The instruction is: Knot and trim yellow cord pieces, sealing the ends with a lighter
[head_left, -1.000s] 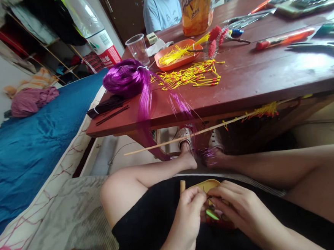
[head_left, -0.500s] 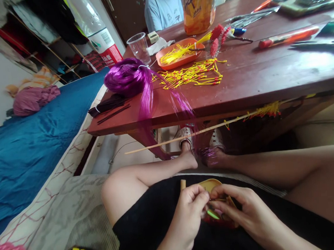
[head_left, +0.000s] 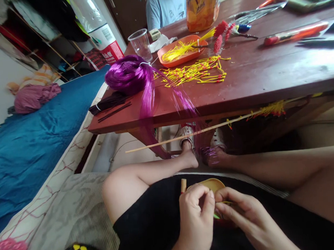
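Over the black cloth [head_left: 150, 217] on my lap, my left hand [head_left: 196, 216] is closed in a pinch, thumb against forefinger; whatever it grips is too small to make out. Close beside it, my right hand [head_left: 244, 214] pinches a thin yellow strand [head_left: 227, 202] between thumb and fingers. Under and behind both hands lies a shallow yellow dish [head_left: 215, 183], mostly covered, with a bit of bright green [head_left: 216, 215] showing. A short wooden stick end [head_left: 183, 184] pokes up behind my left hand.
On the red-brown table [head_left: 246, 77] lie a purple thread bundle [head_left: 126, 75], yellow red-tipped cords [head_left: 194, 72], an orange tray [head_left: 176, 63], a plastic cup [head_left: 140, 45] and bottles. A thin stick [head_left: 185, 134] juts out along the table's front edge. Opposite, a person in a light-blue shirt [head_left: 166, 10].
My left hand has turned more upright and shifted slightly right. My right hand has moved slightly right, and the fingertips are a little apart. The camera view has shifted slightly.
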The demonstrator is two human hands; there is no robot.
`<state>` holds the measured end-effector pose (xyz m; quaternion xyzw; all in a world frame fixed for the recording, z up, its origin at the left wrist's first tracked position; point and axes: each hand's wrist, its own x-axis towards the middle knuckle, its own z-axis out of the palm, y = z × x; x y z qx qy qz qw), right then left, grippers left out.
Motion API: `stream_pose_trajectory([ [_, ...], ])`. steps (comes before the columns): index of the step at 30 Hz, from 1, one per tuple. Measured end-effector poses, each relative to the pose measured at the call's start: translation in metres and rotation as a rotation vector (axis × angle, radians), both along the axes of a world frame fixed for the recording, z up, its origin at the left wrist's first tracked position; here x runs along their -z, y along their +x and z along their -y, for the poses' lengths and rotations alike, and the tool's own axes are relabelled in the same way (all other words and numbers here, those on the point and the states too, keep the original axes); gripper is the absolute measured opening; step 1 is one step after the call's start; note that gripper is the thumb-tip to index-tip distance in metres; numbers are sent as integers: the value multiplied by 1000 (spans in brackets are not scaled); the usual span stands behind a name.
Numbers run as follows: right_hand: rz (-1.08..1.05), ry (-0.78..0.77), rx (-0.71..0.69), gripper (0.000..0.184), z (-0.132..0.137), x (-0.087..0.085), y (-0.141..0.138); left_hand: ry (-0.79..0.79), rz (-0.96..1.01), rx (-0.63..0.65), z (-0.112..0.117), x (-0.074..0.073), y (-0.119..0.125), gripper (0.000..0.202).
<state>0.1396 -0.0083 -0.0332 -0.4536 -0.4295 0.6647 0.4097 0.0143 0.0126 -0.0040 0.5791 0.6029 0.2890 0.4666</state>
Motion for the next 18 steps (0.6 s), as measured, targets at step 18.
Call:
stream_pose_trajectory([
  [18,199,-8,53,30,1,8,17,-285,385,-176,3,8,-18,35],
])
